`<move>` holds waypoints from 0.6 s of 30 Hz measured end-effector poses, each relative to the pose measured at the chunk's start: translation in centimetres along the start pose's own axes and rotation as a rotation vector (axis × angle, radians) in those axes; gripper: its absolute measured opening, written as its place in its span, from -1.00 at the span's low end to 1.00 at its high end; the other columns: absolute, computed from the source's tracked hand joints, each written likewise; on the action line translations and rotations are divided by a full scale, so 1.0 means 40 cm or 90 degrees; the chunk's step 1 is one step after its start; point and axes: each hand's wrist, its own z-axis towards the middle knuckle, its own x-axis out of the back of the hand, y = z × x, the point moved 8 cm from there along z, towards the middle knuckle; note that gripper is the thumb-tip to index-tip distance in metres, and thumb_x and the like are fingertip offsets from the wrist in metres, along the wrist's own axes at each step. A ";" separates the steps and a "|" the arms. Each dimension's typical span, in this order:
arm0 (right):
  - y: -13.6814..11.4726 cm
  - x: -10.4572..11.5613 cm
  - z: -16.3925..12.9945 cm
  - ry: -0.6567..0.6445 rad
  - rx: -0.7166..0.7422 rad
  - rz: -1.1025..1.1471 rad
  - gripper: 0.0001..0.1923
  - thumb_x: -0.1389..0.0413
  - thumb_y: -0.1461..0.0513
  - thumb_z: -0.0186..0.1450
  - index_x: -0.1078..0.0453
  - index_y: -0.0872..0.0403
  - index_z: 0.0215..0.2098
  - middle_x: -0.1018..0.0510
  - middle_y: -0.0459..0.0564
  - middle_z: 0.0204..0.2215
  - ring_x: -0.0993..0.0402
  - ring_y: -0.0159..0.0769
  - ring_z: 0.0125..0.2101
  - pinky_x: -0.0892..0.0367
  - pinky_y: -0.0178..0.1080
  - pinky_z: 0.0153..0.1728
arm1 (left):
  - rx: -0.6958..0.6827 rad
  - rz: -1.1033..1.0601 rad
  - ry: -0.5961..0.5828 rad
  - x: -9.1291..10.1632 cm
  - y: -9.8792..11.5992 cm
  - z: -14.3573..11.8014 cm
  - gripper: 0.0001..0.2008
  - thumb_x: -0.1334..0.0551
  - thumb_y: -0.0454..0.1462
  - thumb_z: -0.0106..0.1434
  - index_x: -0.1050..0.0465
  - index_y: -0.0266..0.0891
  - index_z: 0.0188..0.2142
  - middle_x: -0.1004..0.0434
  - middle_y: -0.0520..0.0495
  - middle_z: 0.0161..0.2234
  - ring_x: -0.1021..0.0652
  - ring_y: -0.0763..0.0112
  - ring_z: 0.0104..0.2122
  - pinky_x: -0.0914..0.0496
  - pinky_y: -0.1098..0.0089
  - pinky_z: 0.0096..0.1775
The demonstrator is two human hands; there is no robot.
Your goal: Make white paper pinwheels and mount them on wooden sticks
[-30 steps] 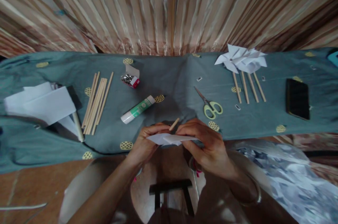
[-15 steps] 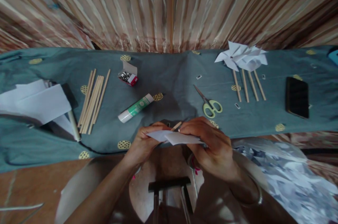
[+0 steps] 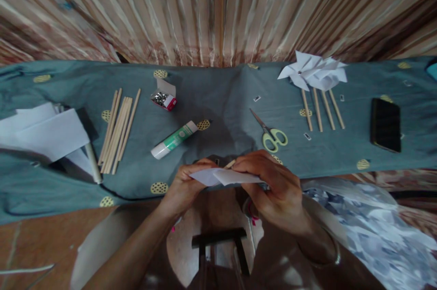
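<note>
Between my hands, over the near edge of the table, is a white paper pinwheel point(image 3: 235, 178), seen almost edge-on. My left hand point(image 3: 189, 184) is closed on its left side, with the thumb and fingers pinching the paper. On the right side my right hand point(image 3: 273, 185) is closed too, its fingers bent over the paper. A short end of a wooden stick point(image 3: 230, 164) shows behind the paper, close to my right fingertips. The rest of the stick is hidden. Beyond my right hand lies a pair of scissors point(image 3: 269, 135) with light green handles.
A glue stick point(image 3: 174, 139) and an open box of metal pins point(image 3: 164, 100) lie ahead. Left are wooden sticks point(image 3: 118, 135), white paper sheets point(image 3: 51, 130) and a corded white tool point(image 3: 93, 162). Finished pinwheels point(image 3: 314, 72) and a phone point(image 3: 385, 124) lie right on the green tablecloth point(image 3: 218, 99).
The paper has tilted slightly, and less of the stick's end shows behind it. Both hands keep their hold in nearly the same place. The view has shifted a little.
</note>
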 end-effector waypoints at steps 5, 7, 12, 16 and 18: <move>-0.001 0.002 0.001 -0.001 0.004 -0.001 -0.70 -0.09 0.39 0.32 -0.44 -0.02 -0.04 -0.64 -0.02 -0.24 -0.58 -0.23 -0.20 -0.49 -0.13 -0.16 | -0.001 -0.005 0.003 0.004 -0.004 0.000 -0.88 -0.41 -0.20 -0.06 -0.62 -0.18 -0.61 -0.46 -0.06 -0.52 -0.43 0.41 -0.48 -0.31 0.44 -0.41; -0.002 0.003 0.003 -0.002 0.005 0.000 -0.70 -0.09 0.38 0.32 -0.44 -0.02 -0.03 -0.64 -0.02 -0.24 -0.58 -0.23 -0.21 -0.49 -0.13 -0.16 | -0.005 -0.016 0.006 0.008 -0.012 0.000 -0.89 -0.42 -0.19 -0.05 -0.63 -0.17 -0.59 -0.49 -0.06 -0.49 -0.44 0.41 -0.47 -0.32 0.44 -0.40; 0.012 0.004 0.010 0.008 -0.067 0.013 -0.81 -0.13 0.35 0.32 -0.50 -0.01 -0.15 -0.65 -0.05 -0.31 -0.59 -0.29 -0.26 -0.49 -0.20 -0.20 | 0.014 -0.059 0.022 0.030 -0.055 -0.004 -0.91 -0.48 -0.25 -0.08 -0.63 -0.17 -0.58 -0.52 -0.04 -0.46 -0.46 0.40 -0.42 -0.35 0.48 -0.38; 0.056 0.003 0.007 0.033 -0.207 0.094 -0.91 -0.20 0.29 0.29 -0.53 0.00 -0.26 -0.66 -0.09 -0.35 -0.59 -0.33 -0.33 -0.49 -0.29 -0.29 | 0.034 -0.105 0.029 0.042 -0.089 -0.009 -0.85 -0.51 -0.31 -0.07 -0.68 -0.16 -0.42 -0.59 -0.02 -0.41 -0.52 0.40 -0.36 -0.41 0.46 -0.28; 0.084 -0.008 0.001 0.030 -0.275 0.157 -0.94 -0.22 0.27 0.28 -0.54 0.01 -0.27 -0.66 -0.10 -0.36 -0.59 -0.35 -0.36 -0.49 -0.32 -0.34 | 0.039 -0.106 0.028 0.038 -0.090 -0.012 -0.85 -0.51 -0.32 -0.06 -0.69 -0.15 -0.42 -0.62 -0.05 -0.35 -0.55 0.35 -0.29 -0.43 0.43 -0.22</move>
